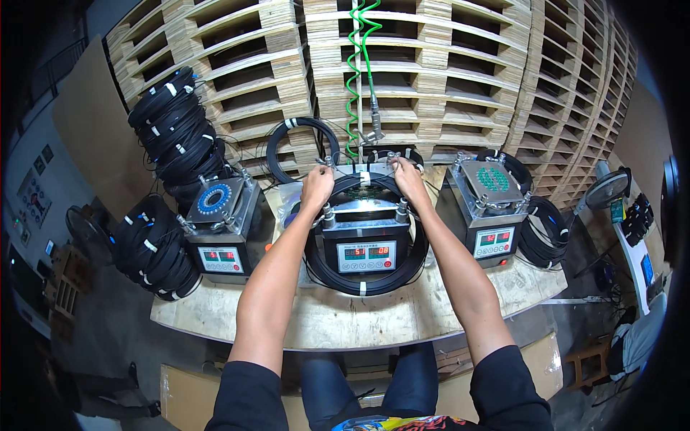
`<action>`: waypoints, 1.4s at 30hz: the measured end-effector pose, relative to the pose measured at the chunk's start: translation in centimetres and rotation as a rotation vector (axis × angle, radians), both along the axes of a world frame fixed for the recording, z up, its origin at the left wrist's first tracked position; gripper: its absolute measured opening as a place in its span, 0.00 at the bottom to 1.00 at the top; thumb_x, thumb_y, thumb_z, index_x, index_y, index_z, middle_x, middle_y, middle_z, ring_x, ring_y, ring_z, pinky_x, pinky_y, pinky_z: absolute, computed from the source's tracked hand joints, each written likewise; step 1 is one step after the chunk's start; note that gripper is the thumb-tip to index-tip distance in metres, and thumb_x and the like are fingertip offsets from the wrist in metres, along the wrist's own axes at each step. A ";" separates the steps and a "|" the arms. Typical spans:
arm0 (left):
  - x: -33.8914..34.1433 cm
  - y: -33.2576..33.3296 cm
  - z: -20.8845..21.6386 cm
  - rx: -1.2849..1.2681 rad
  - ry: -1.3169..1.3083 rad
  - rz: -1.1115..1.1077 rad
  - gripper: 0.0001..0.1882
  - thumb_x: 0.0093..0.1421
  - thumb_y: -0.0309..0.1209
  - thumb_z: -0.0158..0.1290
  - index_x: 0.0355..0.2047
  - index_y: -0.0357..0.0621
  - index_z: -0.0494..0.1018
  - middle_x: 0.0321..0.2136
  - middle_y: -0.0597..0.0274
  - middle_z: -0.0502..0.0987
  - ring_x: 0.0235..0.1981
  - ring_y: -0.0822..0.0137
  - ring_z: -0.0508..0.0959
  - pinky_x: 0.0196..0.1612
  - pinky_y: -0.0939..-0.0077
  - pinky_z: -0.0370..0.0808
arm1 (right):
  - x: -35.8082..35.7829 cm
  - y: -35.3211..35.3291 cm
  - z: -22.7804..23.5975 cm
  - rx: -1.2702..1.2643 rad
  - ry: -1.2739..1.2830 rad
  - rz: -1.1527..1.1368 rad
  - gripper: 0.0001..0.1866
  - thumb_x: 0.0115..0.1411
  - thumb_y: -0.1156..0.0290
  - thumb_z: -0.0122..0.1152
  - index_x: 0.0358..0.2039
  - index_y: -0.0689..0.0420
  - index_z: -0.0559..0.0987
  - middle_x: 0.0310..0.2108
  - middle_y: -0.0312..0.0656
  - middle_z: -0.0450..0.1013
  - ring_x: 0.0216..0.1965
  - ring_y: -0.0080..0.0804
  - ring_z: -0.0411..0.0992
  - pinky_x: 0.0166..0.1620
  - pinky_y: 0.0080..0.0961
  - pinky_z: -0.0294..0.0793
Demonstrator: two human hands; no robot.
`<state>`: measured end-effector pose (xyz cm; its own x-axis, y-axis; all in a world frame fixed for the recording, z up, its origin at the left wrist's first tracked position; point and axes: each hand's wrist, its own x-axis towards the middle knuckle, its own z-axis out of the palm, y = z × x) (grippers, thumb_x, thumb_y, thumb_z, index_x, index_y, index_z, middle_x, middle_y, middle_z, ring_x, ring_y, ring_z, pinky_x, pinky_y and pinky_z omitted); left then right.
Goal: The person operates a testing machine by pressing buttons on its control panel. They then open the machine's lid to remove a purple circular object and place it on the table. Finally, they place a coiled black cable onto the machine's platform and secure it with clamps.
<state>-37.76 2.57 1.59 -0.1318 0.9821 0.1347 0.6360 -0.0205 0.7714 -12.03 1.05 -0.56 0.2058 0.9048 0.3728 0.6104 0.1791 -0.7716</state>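
My left hand (318, 185) and my right hand (410, 181) reach to the back corners of the middle machine, a metal box with a front panel (366, 256) of red digits. The left fingers are closed at a metal knob (328, 161) on the back left corner. On the back right corner, the right fingers pinch at a matching knob (392, 155). A coil of black cable (363, 289), bound with white ties, hangs around this machine and passes below its panel. The machine's plate is partly hidden by the coil.
Similar machines stand left (215, 233) and right (489, 208), the left with a blue-white ring on top, the right with green dots. Black coils (176, 136) are stacked at far left; another coil (543, 233) lies right. An air gun (374, 122) hangs before wooden pallets (460, 72).
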 end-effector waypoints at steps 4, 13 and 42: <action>0.0 0.4 -0.1 -0.015 -0.005 0.008 0.26 0.63 0.50 0.45 0.55 0.52 0.76 0.52 0.40 0.77 0.56 0.39 0.75 0.58 0.50 0.71 | 0.1 0.5 -0.2 -0.047 -0.037 -0.050 0.22 0.69 0.59 0.43 0.56 0.56 0.76 0.50 0.63 0.74 0.55 0.62 0.71 0.59 0.47 0.69; 0.3 -0.1 0.2 -0.053 0.004 0.024 0.26 0.63 0.52 0.46 0.54 0.54 0.77 0.52 0.41 0.77 0.57 0.40 0.74 0.58 0.50 0.71 | 0.9 0.9 -0.7 -0.003 0.027 0.071 0.20 0.68 0.62 0.49 0.55 0.55 0.77 0.51 0.59 0.76 0.55 0.59 0.72 0.58 0.43 0.70; -0.8 1.0 -1.4 0.011 -0.144 -0.063 0.31 0.60 0.48 0.55 0.57 0.40 0.73 0.52 0.38 0.77 0.58 0.45 0.75 0.60 0.58 0.69 | 0.2 0.9 -1.0 -0.043 0.032 -0.009 0.21 0.64 0.66 0.47 0.56 0.56 0.74 0.47 0.63 0.76 0.53 0.62 0.72 0.56 0.46 0.71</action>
